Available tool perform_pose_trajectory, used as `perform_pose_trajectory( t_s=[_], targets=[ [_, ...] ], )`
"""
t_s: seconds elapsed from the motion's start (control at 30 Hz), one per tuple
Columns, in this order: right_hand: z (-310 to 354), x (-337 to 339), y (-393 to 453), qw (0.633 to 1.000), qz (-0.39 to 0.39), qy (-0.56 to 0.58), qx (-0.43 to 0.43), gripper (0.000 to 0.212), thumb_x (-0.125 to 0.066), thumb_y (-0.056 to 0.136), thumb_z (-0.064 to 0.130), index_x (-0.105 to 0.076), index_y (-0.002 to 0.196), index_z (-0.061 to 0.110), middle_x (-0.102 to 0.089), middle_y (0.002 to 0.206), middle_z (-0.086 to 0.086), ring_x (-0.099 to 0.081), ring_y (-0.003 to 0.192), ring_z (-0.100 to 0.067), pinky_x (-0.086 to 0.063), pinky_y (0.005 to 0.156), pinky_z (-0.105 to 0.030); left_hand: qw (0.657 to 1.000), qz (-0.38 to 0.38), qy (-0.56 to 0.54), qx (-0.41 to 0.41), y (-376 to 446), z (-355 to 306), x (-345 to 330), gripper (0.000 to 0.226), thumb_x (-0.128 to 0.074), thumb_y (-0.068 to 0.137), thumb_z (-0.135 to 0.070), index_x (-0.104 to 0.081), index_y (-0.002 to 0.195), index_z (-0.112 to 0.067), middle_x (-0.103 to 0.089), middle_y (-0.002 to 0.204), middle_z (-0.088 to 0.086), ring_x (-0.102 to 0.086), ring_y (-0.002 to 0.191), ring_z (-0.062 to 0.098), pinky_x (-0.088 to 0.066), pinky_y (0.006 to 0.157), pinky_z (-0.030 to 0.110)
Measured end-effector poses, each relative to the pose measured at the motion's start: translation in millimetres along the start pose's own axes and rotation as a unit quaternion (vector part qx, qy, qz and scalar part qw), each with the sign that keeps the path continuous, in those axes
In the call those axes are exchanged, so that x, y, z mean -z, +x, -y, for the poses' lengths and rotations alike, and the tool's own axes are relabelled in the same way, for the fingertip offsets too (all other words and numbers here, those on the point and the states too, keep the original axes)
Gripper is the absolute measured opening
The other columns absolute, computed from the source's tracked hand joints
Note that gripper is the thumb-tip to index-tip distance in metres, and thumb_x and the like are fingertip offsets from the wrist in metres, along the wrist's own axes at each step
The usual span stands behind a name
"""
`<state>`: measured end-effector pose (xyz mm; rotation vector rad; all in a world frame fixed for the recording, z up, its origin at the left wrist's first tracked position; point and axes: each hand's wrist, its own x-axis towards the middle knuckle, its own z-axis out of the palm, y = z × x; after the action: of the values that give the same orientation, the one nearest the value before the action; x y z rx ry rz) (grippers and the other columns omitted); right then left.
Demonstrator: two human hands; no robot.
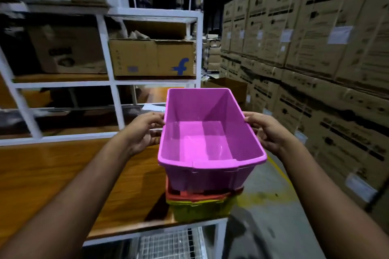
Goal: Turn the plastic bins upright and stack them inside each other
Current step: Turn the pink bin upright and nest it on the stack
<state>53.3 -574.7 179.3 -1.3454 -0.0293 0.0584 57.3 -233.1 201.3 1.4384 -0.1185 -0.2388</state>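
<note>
A pink plastic bin [206,139] is upright, its open top facing me. My left hand [145,130] grips its left long rim and my right hand [265,130] grips its right long rim. The pink bin sits in or just above a red bin [195,194], of which only the rim shows. The red bin is nested in a yellow-green bin [200,209] that stands on the right end of the wooden table [63,174]. How deep the pink bin sits in the red one is hidden.
A white metal shelf frame [111,82] with cardboard boxes [151,57] stands behind the table. Tall stacks of large cartons [315,48] line the right side. A concrete floor aisle [273,206] runs between them. A wire mesh shelf [168,244] lies under the table.
</note>
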Motion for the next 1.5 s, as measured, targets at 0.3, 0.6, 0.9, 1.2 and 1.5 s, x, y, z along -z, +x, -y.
perform_pose_trajectory(
  t_s=[0.3, 0.6, 0.9, 1.2, 1.5],
  targets=[
    [-28, -4, 43, 0.999, 0.016, 0.019, -0.037, 0.039, -0.057, 0.088, 0.003, -0.064, 0.126, 0.004, -0.062, 0.116, -0.023, -0.072, 0.070, -0.011, -0.055, 0.050, -0.024, 0.999, -0.023, 0.002, 0.028, 17, 25, 23, 0.032, -0.046, 0.085, 0.004, -0.063, 0.107, -0.011, -0.062, 0.084, 0.003, -0.062, 0.062, 0.009, -0.052, 0.049, 0.023],
    [-44, 2, 45, 0.997, -0.007, 0.009, -0.071, 0.031, -0.054, 0.093, -0.003, -0.065, 0.122, 0.001, -0.066, 0.105, -0.021, -0.071, 0.069, -0.017, -0.053, 0.044, -0.022, 0.997, -0.018, 0.003, 0.069, 33, 57, 22, 0.037, -0.044, 0.085, 0.007, -0.060, 0.116, -0.005, -0.065, 0.083, 0.006, -0.063, 0.056, 0.010, -0.054, 0.048, 0.025],
    [-89, 14, 53, 0.992, -0.014, -0.020, -0.120, 0.031, -0.052, 0.093, -0.005, -0.068, 0.117, 0.006, -0.073, 0.098, -0.014, -0.068, 0.077, -0.018, -0.061, 0.061, -0.028, 0.993, -0.046, 0.069, 0.088, 38, 93, 20, 0.031, -0.046, 0.090, 0.007, -0.063, 0.114, -0.001, -0.068, 0.088, 0.013, -0.065, 0.069, 0.019, -0.058, 0.060, 0.031],
    [-104, 21, 46, 0.988, -0.027, -0.095, -0.122, 0.025, -0.058, 0.093, 0.002, -0.070, 0.115, 0.009, -0.074, 0.097, -0.011, -0.068, 0.080, -0.020, -0.057, 0.060, -0.027, 0.983, -0.082, 0.145, 0.078, 44, 119, 25, 0.033, -0.056, 0.089, 0.004, -0.060, 0.120, -0.008, -0.069, 0.091, 0.010, -0.064, 0.073, 0.017, -0.053, 0.064, 0.032],
    [-108, 14, 40, 0.985, -0.023, -0.122, -0.121, 0.020, -0.051, 0.099, 0.007, -0.069, 0.109, 0.010, -0.072, 0.092, -0.010, -0.070, 0.073, -0.016, -0.056, 0.054, -0.023, 0.977, -0.085, 0.170, 0.092, 39, 130, 27, 0.025, -0.057, 0.093, -0.008, -0.070, 0.113, -0.015, -0.076, 0.099, 0.010, -0.071, 0.091, 0.023, -0.055, 0.066, 0.033]
  ],
)
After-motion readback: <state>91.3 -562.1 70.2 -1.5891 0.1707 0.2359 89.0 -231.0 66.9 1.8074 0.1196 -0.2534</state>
